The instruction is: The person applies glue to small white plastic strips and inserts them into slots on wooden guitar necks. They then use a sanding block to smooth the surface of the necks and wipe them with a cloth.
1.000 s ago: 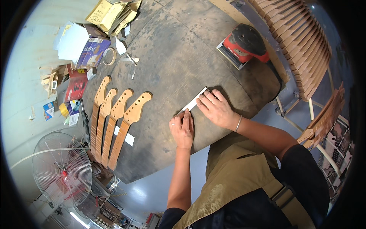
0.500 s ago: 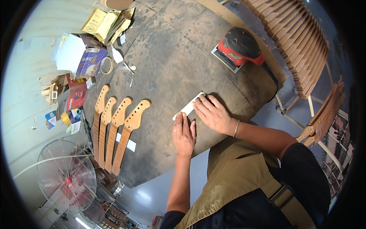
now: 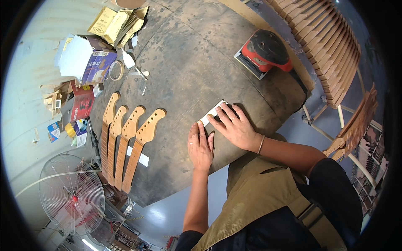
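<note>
Nearest to me, my left hand (image 3: 200,146) lies flat on the bench (image 3: 184,79) close to its near edge, fingers straight and held together, fingertips touching the near end of a white sheet (image 3: 212,113). My right hand (image 3: 234,125) rests just beyond it, fingers spread wide and pressed down over the sheet, so only a narrow strip shows from under them. Neither hand grips anything; both press downward. I judge the sheet to be thin, light and flexible, likely to slide on the dusty top unless held flat, and easy to crease; it is best held by palm pressure, or lifted by pinching the free far corner. Whether it is paper or abrasive sheet I cannot tell. To the left, four guitar necks (image 3: 125,142) lie side by side near the bench's left edge, headstocks pointing away from me. Further out, a red and black sander (image 3: 264,52) stands near the right edge. Boxes and cartons (image 3: 98,67) crowd the far left corner, and a fan (image 3: 71,196) stands below the left edge.
</note>
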{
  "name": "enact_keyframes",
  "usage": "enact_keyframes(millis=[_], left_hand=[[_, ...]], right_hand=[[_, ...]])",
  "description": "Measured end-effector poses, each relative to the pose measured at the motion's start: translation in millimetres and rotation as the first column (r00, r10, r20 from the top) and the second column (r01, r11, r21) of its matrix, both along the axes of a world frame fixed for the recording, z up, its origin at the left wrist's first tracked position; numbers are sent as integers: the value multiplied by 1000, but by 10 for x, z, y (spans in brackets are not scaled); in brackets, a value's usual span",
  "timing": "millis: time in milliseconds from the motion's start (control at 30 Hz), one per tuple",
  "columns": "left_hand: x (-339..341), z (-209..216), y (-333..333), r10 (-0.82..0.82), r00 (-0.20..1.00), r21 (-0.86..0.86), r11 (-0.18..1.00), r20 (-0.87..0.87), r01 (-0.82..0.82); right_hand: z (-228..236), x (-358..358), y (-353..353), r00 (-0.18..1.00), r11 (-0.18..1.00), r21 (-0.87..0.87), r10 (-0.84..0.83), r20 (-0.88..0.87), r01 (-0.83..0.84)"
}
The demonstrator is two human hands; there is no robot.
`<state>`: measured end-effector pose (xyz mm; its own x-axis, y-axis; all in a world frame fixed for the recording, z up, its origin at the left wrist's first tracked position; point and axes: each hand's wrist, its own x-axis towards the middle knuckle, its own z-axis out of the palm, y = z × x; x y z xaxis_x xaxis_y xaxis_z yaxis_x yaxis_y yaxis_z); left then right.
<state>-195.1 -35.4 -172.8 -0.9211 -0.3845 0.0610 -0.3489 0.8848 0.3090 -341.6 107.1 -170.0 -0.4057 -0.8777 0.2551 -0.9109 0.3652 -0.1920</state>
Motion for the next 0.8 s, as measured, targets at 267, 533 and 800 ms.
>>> enact_keyframes(millis=[267,533,800], left_hand=[[12,20,35,35,999,99,995,-26,-32],[3,60,36,76,994,167,984,-75,-62],[37,119,-69,188,977,353,925,-105,-140]], right_hand=[[3,-25,-3,998,999,-22,39,44,-38],[45,-79,-5,995,996,-41,85,58,-82],[93,-114,-57,995,995,-4,95,17,-95]])
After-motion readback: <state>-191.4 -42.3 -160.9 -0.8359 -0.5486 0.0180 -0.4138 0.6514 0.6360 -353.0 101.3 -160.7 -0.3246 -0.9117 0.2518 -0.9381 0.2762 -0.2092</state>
